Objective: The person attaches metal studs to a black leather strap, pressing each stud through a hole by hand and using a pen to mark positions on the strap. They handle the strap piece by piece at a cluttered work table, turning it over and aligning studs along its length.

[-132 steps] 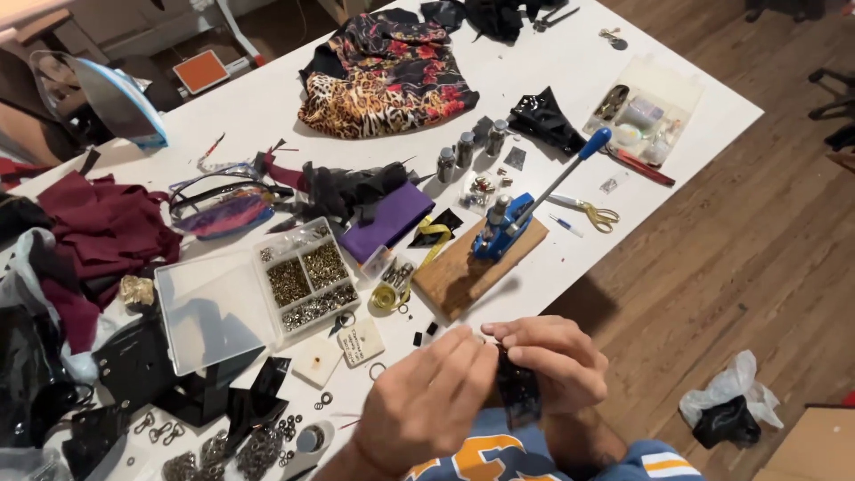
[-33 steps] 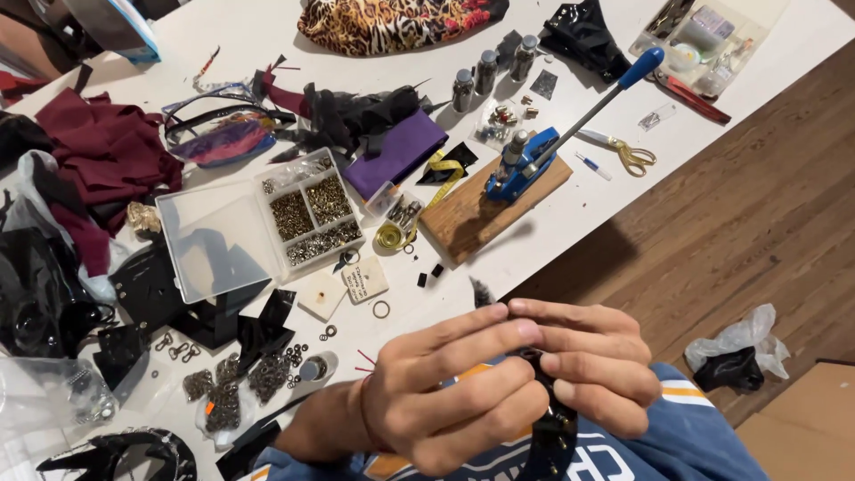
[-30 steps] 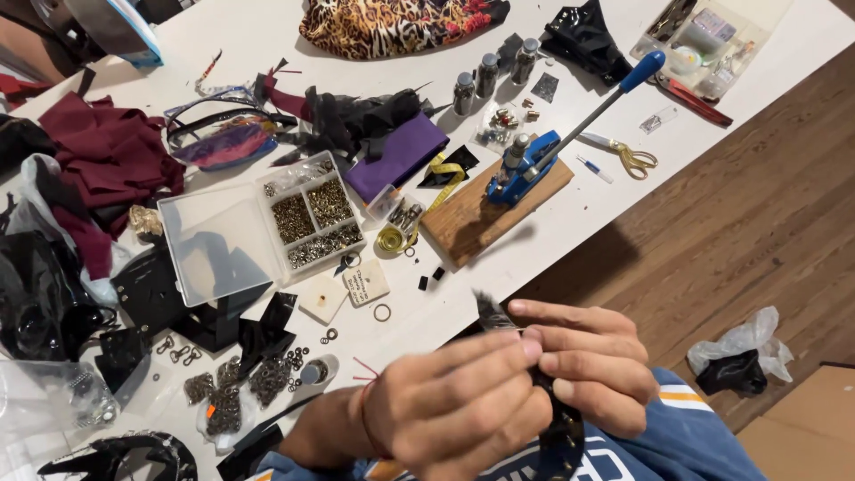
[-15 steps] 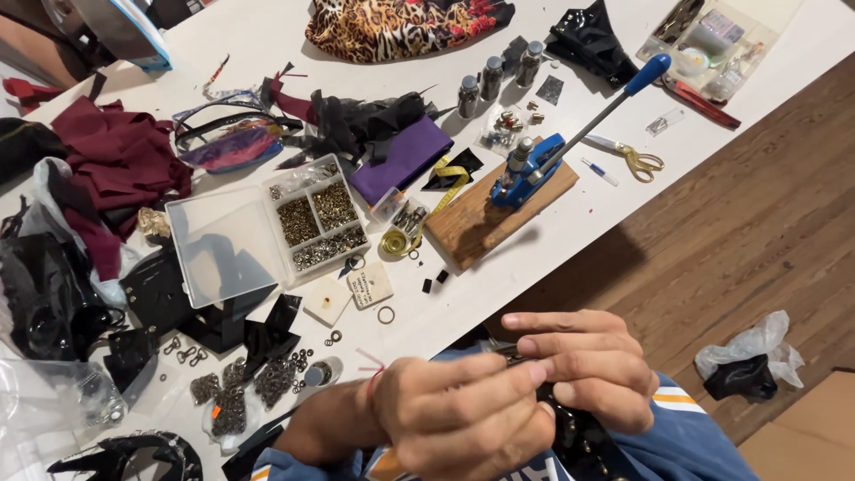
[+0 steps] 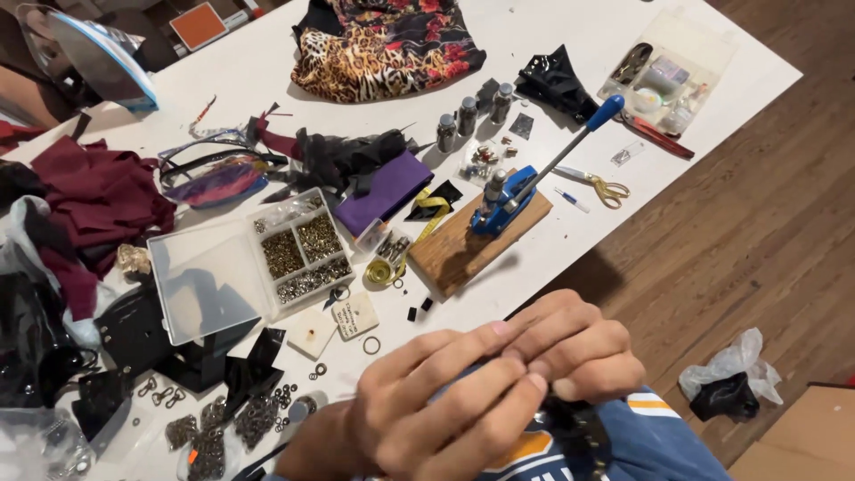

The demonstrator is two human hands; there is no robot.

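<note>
Two hands meet near the body, head view: left hand point(image 5: 436, 405) and right hand point(image 5: 574, 352), fingers pressed together, pinching a dark studded piece point(image 5: 579, 436) held close, likely for fine work. Farther off on the white tabletop point(image 5: 267, 62): blue lever press point(image 5: 517, 191) on its wooden block, open compartment box point(image 5: 303, 254) of small metal parts, within reach.

Clear plastic compartment box point(image 5: 298, 254) sits mid tabletop point(image 5: 570, 27) w/ its lid open to the left, sections full of small brass and silver bits. Clear zip pouch point(image 5: 663, 76) lies at the far right corner, holding small tools. Two small off-white cards point(image 5: 354, 314) lie just in front of the box, near my hands. Crumpled white plastic bag point(image 5: 726, 379) w/ black contents is on the floor at right.
</note>
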